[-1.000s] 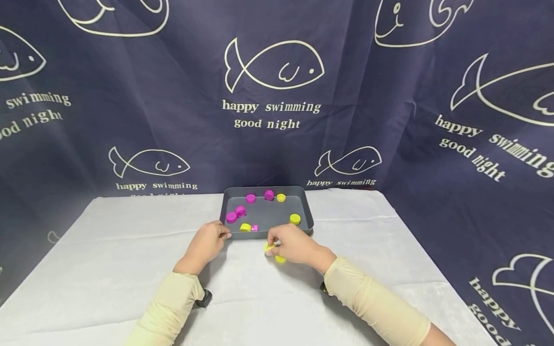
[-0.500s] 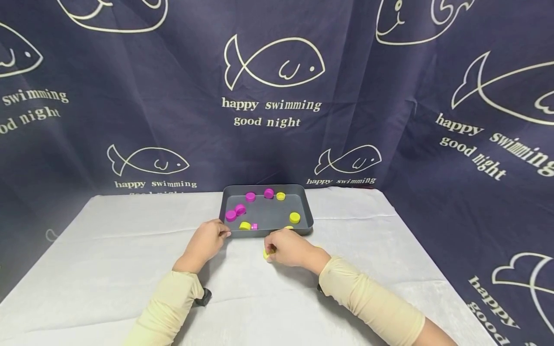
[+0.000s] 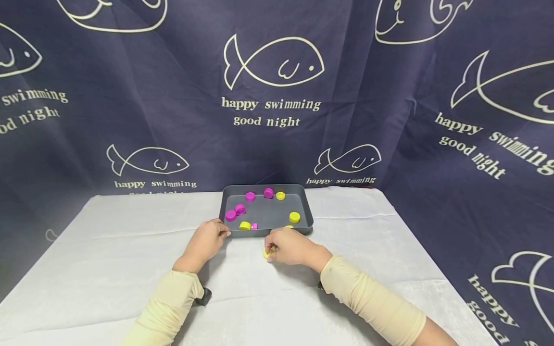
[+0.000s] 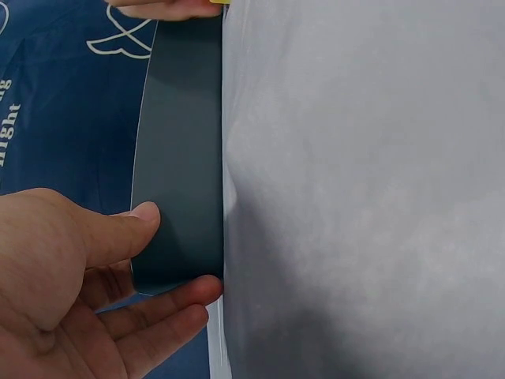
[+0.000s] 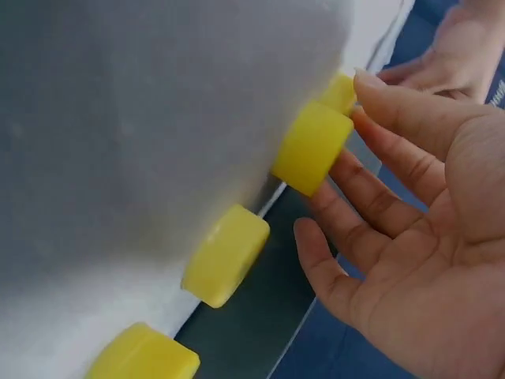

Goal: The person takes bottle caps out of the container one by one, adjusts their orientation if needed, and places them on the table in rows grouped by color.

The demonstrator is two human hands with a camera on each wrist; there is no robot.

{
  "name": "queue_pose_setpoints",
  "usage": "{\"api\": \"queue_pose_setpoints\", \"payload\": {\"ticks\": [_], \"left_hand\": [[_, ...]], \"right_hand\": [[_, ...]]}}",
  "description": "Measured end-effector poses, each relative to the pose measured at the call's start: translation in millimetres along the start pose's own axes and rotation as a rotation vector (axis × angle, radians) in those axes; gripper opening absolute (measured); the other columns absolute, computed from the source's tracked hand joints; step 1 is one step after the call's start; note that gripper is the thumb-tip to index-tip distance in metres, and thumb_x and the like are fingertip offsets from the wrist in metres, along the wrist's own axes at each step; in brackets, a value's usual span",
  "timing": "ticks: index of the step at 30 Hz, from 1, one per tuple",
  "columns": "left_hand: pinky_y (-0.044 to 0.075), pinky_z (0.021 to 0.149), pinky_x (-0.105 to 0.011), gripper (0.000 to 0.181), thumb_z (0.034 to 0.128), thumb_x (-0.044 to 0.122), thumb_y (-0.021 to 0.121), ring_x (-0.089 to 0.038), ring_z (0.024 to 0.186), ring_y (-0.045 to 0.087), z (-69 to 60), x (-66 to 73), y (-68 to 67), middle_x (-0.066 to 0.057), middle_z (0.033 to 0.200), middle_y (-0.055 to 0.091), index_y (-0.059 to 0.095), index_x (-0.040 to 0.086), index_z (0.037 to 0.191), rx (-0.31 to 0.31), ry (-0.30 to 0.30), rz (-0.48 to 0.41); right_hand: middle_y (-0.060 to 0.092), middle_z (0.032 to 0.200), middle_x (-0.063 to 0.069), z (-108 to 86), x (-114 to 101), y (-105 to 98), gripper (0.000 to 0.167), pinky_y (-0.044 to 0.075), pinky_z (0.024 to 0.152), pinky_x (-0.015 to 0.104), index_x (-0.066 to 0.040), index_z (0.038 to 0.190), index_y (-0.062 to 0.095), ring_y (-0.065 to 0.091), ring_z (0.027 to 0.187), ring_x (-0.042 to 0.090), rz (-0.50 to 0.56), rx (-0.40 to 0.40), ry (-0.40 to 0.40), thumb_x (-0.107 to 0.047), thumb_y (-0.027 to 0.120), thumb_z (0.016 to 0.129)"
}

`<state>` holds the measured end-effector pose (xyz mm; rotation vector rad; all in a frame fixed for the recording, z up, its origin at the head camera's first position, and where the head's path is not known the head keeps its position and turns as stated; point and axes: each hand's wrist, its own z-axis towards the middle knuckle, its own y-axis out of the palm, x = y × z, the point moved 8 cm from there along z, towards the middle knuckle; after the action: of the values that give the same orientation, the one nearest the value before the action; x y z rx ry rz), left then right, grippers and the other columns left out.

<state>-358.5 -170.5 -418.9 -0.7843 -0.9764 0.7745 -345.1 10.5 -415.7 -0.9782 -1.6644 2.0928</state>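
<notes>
Two hands at a gray tray [image 3: 268,211]
Left hand [image 3: 205,242] grips its near left corner; right hand [image 3: 292,246], fingers down, pinches a yellow cap [image 3: 266,253] in front. Right wrist view shows three more caps [image 5: 227,255], mostly hidden in head view.

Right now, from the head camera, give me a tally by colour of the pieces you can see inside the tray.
Magenta pieces: 5, including one small one
Yellow pieces: 4, including one barely peeking over the near rim of the tray
Total: 9 visible
</notes>
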Motion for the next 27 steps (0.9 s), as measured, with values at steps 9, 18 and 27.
{"api": "queue_pose_setpoints", "payload": {"ticks": [9, 18, 27], "left_hand": [[0.058, 0.076, -0.037, 0.005, 0.0871, 0.003, 0.073, -0.022, 0.078, 0.067, -0.1, 1.6, -0.9, -0.003, 0.079, 0.067, 0.077, 0.000, 0.087, 0.007, 0.009, -0.002], [0.058, 0.075, -0.038, 0.004, 0.0858, 0.002, 0.074, -0.022, 0.077, 0.067, -1.5, 2.2, -3.0, -0.003, 0.079, 0.067, 0.077, 0.000, 0.087, 0.015, 0.021, 0.002], [0.058, 0.075, -0.037, 0.005, 0.0862, 0.002, 0.074, -0.022, 0.077, 0.067, -0.4, 1.9, -2.2, -0.003, 0.079, 0.067, 0.077, 0.000, 0.087, 0.014, 0.031, 0.006]], "right_hand": [[0.070, 0.095, 0.001, 6.5, 26, -52, 0.017, 0.055, 0.081, 0.033, -0.008, 0.099, 0.074, 0.065, 0.089, 0.020, 0.046, 0.142, 0.091, -0.013, 0.079, 0.084], [0.072, 0.089, 0.001, 15.7, 70, -51, 0.018, 0.055, 0.082, 0.037, -0.007, 0.100, 0.075, 0.065, 0.084, 0.016, 0.002, 0.069, 0.245, -0.014, 0.079, 0.084], [0.067, 0.071, -0.009, 21.2, 86, -34, 0.009, 0.052, 0.069, 0.029, -0.015, 0.082, 0.075, 0.058, 0.068, 0.010, 0.037, -0.052, 0.296, -0.022, 0.078, 0.087]]}}
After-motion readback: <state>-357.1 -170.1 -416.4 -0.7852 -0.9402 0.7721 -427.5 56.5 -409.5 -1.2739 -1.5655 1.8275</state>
